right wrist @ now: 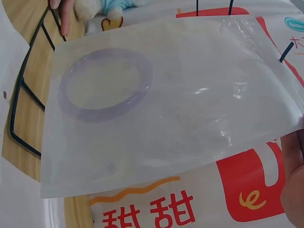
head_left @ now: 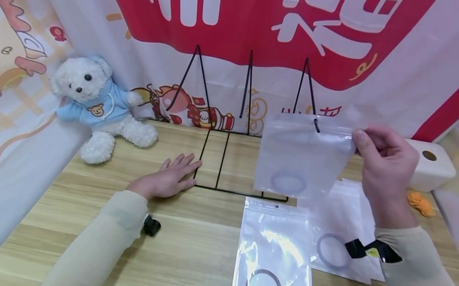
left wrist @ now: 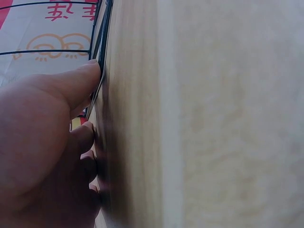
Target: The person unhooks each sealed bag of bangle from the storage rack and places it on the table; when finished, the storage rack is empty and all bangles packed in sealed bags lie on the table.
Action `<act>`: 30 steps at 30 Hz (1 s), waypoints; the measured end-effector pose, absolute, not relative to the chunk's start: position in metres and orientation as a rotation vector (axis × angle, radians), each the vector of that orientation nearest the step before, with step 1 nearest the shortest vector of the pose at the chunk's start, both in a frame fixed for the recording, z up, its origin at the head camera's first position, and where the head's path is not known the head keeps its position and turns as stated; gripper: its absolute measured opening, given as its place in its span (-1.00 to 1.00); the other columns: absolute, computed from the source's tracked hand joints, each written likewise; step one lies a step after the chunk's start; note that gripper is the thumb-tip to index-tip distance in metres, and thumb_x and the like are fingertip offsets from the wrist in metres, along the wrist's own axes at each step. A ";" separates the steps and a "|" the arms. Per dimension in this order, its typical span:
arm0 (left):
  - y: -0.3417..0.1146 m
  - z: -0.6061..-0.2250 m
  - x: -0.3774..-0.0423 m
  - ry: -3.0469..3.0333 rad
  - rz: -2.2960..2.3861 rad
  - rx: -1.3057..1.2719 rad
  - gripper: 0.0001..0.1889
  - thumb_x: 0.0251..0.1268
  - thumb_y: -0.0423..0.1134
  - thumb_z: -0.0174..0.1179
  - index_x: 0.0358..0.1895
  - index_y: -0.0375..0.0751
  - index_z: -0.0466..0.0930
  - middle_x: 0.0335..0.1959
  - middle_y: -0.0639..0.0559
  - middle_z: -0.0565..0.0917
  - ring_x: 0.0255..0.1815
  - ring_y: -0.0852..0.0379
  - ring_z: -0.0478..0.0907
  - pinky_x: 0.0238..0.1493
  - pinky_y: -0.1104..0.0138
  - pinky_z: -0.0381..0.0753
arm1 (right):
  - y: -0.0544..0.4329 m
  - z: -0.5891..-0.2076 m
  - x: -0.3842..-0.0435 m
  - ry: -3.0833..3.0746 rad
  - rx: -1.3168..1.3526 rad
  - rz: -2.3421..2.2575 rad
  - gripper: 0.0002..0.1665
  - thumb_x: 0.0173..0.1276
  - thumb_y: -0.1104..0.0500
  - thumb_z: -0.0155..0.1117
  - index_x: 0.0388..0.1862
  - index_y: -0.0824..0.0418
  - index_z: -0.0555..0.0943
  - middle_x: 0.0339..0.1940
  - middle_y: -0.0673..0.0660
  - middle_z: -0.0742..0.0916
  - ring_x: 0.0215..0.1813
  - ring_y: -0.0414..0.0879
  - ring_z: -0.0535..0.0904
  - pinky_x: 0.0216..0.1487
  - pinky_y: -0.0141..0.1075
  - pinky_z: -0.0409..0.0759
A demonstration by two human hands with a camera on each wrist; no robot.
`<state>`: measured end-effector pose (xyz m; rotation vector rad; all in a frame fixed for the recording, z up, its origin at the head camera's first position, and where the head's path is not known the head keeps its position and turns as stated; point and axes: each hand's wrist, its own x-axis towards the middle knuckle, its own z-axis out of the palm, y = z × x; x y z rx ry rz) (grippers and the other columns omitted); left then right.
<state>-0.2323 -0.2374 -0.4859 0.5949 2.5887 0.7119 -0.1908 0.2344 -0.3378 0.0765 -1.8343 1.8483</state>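
A black wire display rack [head_left: 221, 162] with upright prongs stands on the table. A frosted zip bag [head_left: 297, 149] with a pale purple ring in it hangs at the rack's right prong, whose tip [right wrist: 286, 52] pokes out near the bag's top edge. At the bag's upper right corner, my right hand [head_left: 388, 157] pinches the plastic between thumb and fingers. My left hand [head_left: 171, 176] rests at the left side of the rack's base, fingers extended and touching the wire. In the left wrist view, the left thumb [left wrist: 78, 83] lies against the wire.
Flat on the table lies a shiny bag [head_left: 280, 247] with a dark-rimmed ring. Beside it are overlapping frosted bags [head_left: 340, 227]. A white plush bear [head_left: 101, 104] sits at left; a white box [head_left: 428, 166] and an orange bundle [head_left: 421, 204] are at right. Printed cloth hangs behind.
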 end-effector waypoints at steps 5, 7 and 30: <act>-0.238 -0.485 -0.232 2.579 0.721 0.600 -0.24 0.76 0.22 -0.10 0.81 0.12 -0.07 0.85 -0.18 -0.28 0.83 -0.34 -0.49 0.71 -0.33 -0.62 | 0.235 -0.338 -0.183 -1.797 0.092 1.872 -0.61 0.38 0.14 0.59 0.11 0.30 0.82 -0.16 0.09 0.87 -0.17 -0.08 0.79 0.05 -0.48 0.77; -0.235 -0.480 -0.230 2.577 0.706 0.594 -0.25 0.77 0.18 -0.08 0.81 0.08 -0.08 0.84 -0.21 -0.29 0.82 -0.36 -0.50 0.71 -0.33 -0.63 | 0.235 -0.338 -0.180 -1.758 0.098 1.905 -0.61 0.37 0.17 0.60 0.10 0.34 0.81 -0.17 0.11 0.86 -0.18 -0.08 0.79 0.03 -0.46 0.78; -0.228 -0.471 -0.226 2.612 0.595 0.559 -0.29 0.81 0.06 -0.10 0.82 0.02 -0.11 0.85 -0.19 -0.27 0.84 -0.32 -0.44 0.76 -0.30 -0.52 | 0.231 -0.340 -0.147 -1.662 0.184 1.977 -0.61 0.38 0.35 0.54 0.14 0.46 0.75 -0.13 0.17 0.87 -0.16 -0.09 0.84 0.03 -0.36 0.79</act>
